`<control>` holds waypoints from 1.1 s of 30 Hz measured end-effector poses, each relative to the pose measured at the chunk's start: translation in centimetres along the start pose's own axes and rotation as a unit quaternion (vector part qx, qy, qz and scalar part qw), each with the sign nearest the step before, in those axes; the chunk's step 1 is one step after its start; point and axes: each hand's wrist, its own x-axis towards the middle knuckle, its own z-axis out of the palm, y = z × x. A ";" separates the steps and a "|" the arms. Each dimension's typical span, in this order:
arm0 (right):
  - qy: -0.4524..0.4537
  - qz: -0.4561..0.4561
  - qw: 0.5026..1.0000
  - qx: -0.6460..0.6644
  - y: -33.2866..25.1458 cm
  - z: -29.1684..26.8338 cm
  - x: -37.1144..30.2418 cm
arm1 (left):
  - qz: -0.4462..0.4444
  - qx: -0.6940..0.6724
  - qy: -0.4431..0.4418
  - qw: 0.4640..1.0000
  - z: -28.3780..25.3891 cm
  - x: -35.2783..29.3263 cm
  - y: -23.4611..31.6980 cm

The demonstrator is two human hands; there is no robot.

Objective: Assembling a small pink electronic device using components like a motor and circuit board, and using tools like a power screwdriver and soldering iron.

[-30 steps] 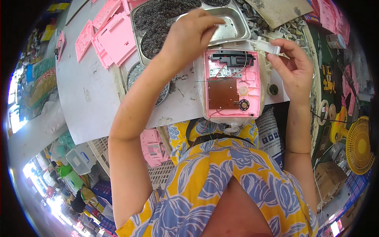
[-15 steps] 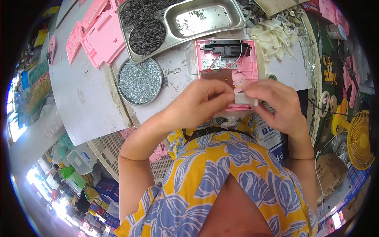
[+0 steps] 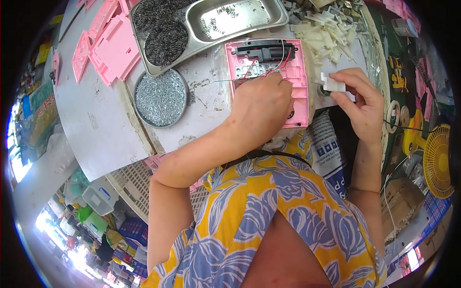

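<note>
Right grip (image 3: 362, 98): pinching a white plastic part (image 3: 333, 85) between thumb and fingers, raised off the right edge of the pink housing. Left grip (image 3: 264, 103): back of hand up, fingers curled down over the middle of the housing; fingertips hidden, so cannot tell whether it grasps anything or only presses.

Just changed: a moment ago both grips met at the white part, above the housing's lower end. Now they are apart; the right has carried the part outward, the left has gone up to the housing's middle. Reading of this: the part is not fitted, the right is keeping it aside, and attention has passed to whatever lies under the left fingers.

Directly under the left grip, the pink housing (image 3: 301, 103) lies open on the counter (image 3: 91, 134). Just beyond that grip, inside the housing: red wires (image 3: 248, 68), then a black motor unit (image 3: 264, 51) across the far end.

Left of the left grip, well apart: a round dish (image 3: 186, 98) of small silvery pieces. Beyond the right grip: a heap of off-white plastic parts (image 3: 331, 36). Farther, beyond and left of the left grip: a metal tray (image 3: 245, 20) with dark springs (image 3: 165, 45); left of that, pink panels (image 3: 113, 50).
</note>
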 end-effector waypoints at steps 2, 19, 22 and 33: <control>-0.013 -0.011 0.999 -0.048 -0.4 -0.2 0.4 | -0.003 0.002 -0.023 1.000 0.1 0.3 -0.1; -0.105 -0.220 0.927 -0.284 -1.2 2.3 2.1 | 0.165 -0.089 0.072 0.980 0.2 -4.0 -2.5; -0.113 -0.220 0.944 -0.217 0.5 2.1 2.7 | 0.152 -0.092 0.085 0.980 0.1 -3.9 -2.3; -0.138 -0.184 0.942 -0.245 0.1 3.4 2.3 | 0.134 -0.042 0.013 0.990 -0.3 -3.1 -1.6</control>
